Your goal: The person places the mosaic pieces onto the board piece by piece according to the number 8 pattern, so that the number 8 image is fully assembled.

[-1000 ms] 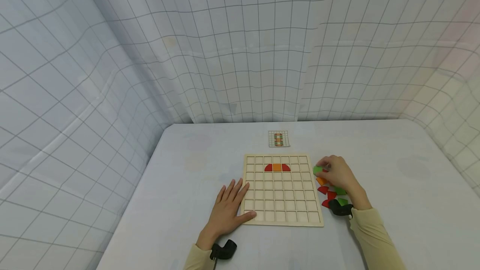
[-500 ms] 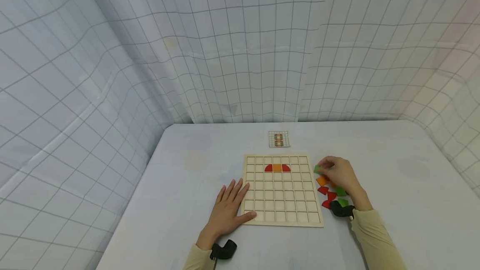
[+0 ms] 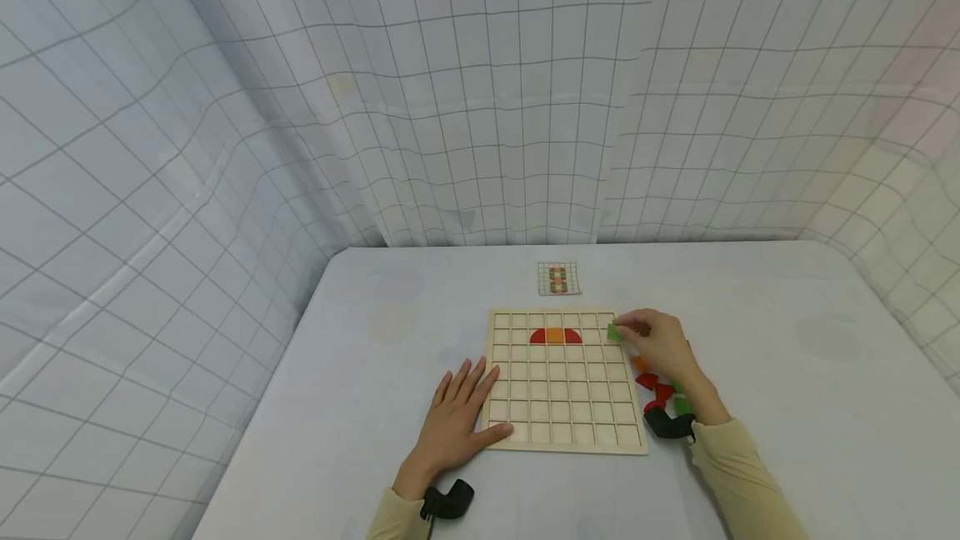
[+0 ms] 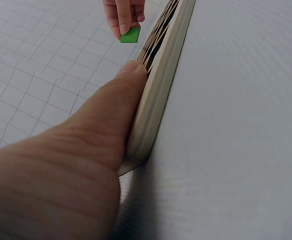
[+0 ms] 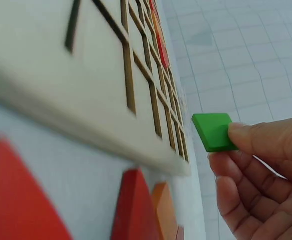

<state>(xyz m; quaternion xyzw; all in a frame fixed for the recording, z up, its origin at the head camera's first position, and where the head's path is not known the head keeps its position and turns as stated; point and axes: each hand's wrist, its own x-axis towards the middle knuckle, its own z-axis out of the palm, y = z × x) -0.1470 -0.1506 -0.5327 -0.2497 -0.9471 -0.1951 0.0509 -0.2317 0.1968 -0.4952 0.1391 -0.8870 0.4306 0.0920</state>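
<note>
My right hand [image 3: 663,344] pinches a flat green block [image 5: 214,131] between thumb and fingers, raised over the right edge of the wooden grid board [image 3: 537,390] near its far corner. In the left wrist view the same green block [image 4: 131,35] shows in the fingers beyond the board. Fingers spread, my left hand [image 3: 453,427] rests at the board's left edge, its thumb lying on the near left corner. An orange square [image 3: 555,335] sits in the second row of the grid, with a red rounded piece [image 3: 537,336] on its left and another red rounded piece [image 3: 573,336] on its right.
Loose red pieces [image 3: 647,380], an orange piece [image 3: 641,363] and green pieces [image 3: 682,405] lie right of the board, partly hidden under the right forearm. Behind the board lies a small pattern card [image 3: 558,279]. Gridded white curtains surround the white table [image 3: 375,340].
My right hand has picked up the green block from beside the board and carried it left to the board's right edge. The left hand stays where it was.
</note>
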